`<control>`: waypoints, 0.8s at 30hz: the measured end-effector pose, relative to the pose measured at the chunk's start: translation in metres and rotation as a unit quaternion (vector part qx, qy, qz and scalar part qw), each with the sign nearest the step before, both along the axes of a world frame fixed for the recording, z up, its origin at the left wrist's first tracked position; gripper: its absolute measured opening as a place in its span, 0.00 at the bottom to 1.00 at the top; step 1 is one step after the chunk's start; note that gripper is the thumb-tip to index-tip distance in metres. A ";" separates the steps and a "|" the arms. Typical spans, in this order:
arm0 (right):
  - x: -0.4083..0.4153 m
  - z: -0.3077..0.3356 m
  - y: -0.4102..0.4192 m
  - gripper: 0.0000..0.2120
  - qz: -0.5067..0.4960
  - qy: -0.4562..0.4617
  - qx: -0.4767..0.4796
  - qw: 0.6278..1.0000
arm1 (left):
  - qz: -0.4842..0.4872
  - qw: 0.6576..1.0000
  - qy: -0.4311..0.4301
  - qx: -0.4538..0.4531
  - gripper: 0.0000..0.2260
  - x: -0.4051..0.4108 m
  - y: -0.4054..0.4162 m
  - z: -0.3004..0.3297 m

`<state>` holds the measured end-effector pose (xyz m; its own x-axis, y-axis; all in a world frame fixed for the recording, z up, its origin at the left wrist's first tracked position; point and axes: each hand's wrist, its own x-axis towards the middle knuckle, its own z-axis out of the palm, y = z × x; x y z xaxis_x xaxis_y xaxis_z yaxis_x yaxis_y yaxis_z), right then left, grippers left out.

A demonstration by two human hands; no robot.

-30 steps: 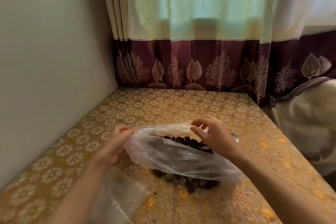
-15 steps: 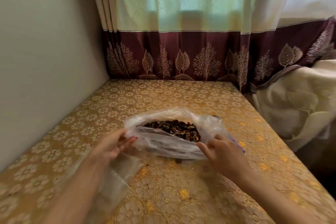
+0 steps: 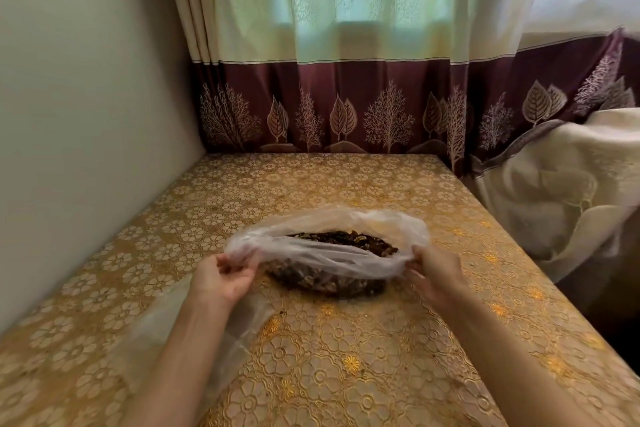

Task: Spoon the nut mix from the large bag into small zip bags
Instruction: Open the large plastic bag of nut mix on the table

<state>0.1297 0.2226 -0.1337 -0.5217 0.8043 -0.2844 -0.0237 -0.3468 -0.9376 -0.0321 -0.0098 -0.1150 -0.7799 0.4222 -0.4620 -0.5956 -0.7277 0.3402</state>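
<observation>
A: How are the hands?
B: The left hand point(image 3: 221, 279) and right hand point(image 3: 437, 270) each pinch one end of the rim of the large clear plastic bag point(image 3: 322, 253), on the gold flowered tablecloth point(image 3: 346, 374).
A: What changed?
B: The mouth is now stretched wider; the dark nut mix point(image 3: 341, 240) shows more.
A: Nearby?
B: A small clear zip bag point(image 3: 242, 326) lies under the left forearm; the maroon-bordered curtain point(image 3: 346, 107) hangs behind.

Your layout, taken from the large bag point(image 3: 325, 253).

The large bag sits mid-table point(image 3: 346, 374) with the nut mix point(image 3: 346, 239) in it; your left hand point(image 3: 221, 279) pinches its left edge, your right hand point(image 3: 436, 274) its right. Small zip bags point(image 3: 242, 322) lie before it, leftward, under your left forearm. The curtain point(image 3: 346, 80) hangs behind it.
</observation>
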 end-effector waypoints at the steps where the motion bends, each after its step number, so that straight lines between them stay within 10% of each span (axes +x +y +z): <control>1: 0.003 0.003 0.003 0.05 0.005 0.095 -0.127 0.987 | 0.009 1.000 0.009 -0.006 0.07 0.001 0.000 -0.001; 5: 0.010 0.011 0.008 0.10 -0.009 0.248 -0.375 0.893 | -0.043 0.937 0.100 -0.333 0.06 -0.003 0.003 -0.004; 11: -0.004 0.009 0.015 0.09 0.000 0.184 -0.443 0.877 | -0.139 0.963 0.096 -0.208 0.06 -0.020 -0.002 -0.003; 17: 0.000 0.021 0.020 0.07 0.099 -0.011 -0.123 0.987 | -0.175 0.912 0.190 -0.320 0.11 -0.025 -0.005 0.004; 20: -0.003 0.024 0.019 0.17 0.048 -0.128 0.159 0.978 | -0.058 0.789 0.344 -0.506 0.10 -0.022 0.007 0.009; 24: -0.018 0.018 0.020 0.32 -0.045 -0.278 0.533 0.798 | 0.010 0.447 0.568 -0.691 0.15 -0.025 0.026 0.002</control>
<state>0.1119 0.2430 -0.1156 -0.4807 0.7701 0.4194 0.5186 0.6353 -0.5722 -0.0574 0.0159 -0.1132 -0.8405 0.3335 0.4270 0.5338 0.6445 0.5474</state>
